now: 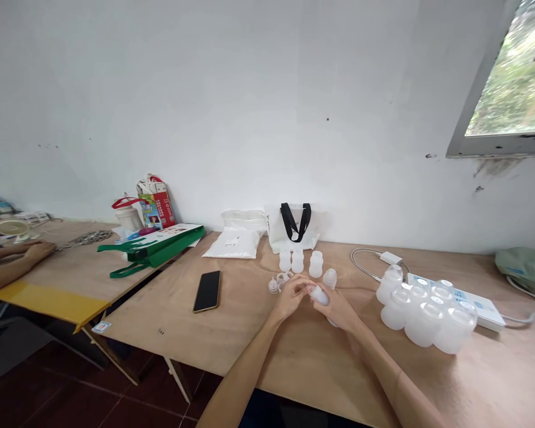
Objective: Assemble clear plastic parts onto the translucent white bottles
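Head view: we note left hand [289, 298] pinching frosted translucent plastic bottle [320, 295], right hand [339, 309] curled round it; smooth plastic could slip from loose grip, knock small clear plastic fittings [273, 286].

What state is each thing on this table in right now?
Translucent plastic bottle: tilted, gripped in the right hand, left hand against it.
Smartphone: face up, screen dark.
Three small bottles: upright in a row.
Larger bottles: upright, clustered, mouths up.

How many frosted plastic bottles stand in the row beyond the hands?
3, upright on the plywood table: the left bottle, the middle bottle and the right bottle, which stands slightly apart.
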`<state>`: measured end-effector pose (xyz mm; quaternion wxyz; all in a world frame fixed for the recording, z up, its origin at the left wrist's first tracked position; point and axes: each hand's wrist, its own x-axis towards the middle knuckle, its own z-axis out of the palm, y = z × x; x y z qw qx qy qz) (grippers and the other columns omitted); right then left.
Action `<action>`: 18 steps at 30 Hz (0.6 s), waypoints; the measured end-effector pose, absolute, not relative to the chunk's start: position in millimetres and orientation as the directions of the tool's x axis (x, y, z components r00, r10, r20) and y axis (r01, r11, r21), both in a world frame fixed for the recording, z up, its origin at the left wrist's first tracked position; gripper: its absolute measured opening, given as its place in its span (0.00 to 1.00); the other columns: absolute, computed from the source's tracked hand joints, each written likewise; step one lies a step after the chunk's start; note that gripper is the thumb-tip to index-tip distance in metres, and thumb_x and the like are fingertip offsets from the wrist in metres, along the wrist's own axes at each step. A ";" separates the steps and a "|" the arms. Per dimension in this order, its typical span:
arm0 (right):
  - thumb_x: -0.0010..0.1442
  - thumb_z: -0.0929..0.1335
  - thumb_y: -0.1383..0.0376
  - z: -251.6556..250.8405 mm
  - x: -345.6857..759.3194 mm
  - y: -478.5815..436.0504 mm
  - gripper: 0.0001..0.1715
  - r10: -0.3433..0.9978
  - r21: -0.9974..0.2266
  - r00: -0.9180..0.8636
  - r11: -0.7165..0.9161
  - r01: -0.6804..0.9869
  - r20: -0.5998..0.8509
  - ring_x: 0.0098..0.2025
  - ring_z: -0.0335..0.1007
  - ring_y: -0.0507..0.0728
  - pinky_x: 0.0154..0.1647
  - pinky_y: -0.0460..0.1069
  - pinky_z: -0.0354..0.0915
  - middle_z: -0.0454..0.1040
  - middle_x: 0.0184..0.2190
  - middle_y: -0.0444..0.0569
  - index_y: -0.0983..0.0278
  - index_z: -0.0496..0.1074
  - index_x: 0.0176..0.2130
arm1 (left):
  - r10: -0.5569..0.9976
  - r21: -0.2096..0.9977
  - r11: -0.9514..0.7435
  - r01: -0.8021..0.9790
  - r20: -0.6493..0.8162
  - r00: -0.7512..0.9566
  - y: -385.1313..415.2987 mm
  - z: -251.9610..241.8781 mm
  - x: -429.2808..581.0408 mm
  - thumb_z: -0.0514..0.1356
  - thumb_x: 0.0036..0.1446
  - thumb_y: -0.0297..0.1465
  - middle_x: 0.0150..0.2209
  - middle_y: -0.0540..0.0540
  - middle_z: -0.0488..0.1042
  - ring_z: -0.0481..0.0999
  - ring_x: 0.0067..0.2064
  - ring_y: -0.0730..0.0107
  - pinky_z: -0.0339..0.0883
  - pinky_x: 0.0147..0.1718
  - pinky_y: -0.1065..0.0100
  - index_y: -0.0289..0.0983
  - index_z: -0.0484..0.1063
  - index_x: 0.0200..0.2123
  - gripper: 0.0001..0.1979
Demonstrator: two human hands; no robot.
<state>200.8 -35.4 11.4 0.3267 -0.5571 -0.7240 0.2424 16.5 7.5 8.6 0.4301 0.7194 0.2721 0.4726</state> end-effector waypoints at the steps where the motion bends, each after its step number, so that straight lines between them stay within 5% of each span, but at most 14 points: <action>1: 0.61 0.67 0.57 11.9 200.8 -36.0 0.20 0.966 -0.664 -0.158 0.257 0.702 0.206 0.37 0.75 0.62 0.36 0.51 0.63 0.79 0.37 0.47 0.59 0.73 0.51 | 0.801 0.875 -0.485 -0.011 0.449 0.395 7.1 7.9 17.9 0.64 0.63 0.48 0.46 0.41 0.76 0.76 0.47 0.60 0.71 0.47 0.62 0.39 0.84 0.40 0.18; 7: 0.61 0.69 0.57 11.8 198.3 -37.7 0.20 0.968 -0.483 -0.153 0.234 0.844 0.201 0.40 0.77 0.64 0.36 0.50 0.60 0.79 0.40 0.51 0.59 0.73 0.52 | 0.886 0.952 -0.285 -0.112 0.306 0.349 10.3 6.4 18.2 0.72 0.52 0.46 0.38 0.44 0.80 0.79 0.42 0.62 0.71 0.46 0.63 0.38 0.79 0.40 0.20; 13: 0.60 0.70 0.52 14.9 203.9 -36.2 0.21 0.958 -0.817 -0.246 0.256 0.516 0.145 0.32 0.74 0.58 0.34 0.51 0.67 0.77 0.33 0.46 0.60 0.73 0.48 | 0.895 0.973 -0.120 -0.199 0.193 0.402 9.9 12.3 14.1 0.77 0.45 0.44 0.37 0.45 0.81 0.81 0.43 0.61 0.73 0.46 0.64 0.36 0.76 0.36 0.22; 18: 0.57 0.71 0.43 12.1 214.1 -37.3 0.31 0.898 -0.994 -0.434 -0.029 0.108 -0.073 0.22 0.70 0.53 0.24 0.48 0.67 0.77 0.29 0.44 0.61 0.70 0.49 | 0.920 0.966 -0.179 -0.187 0.232 0.314 7.4 18.2 18.0 0.73 0.48 0.51 0.38 0.43 0.82 0.82 0.43 0.57 0.76 0.37 0.64 0.37 0.74 0.39 0.26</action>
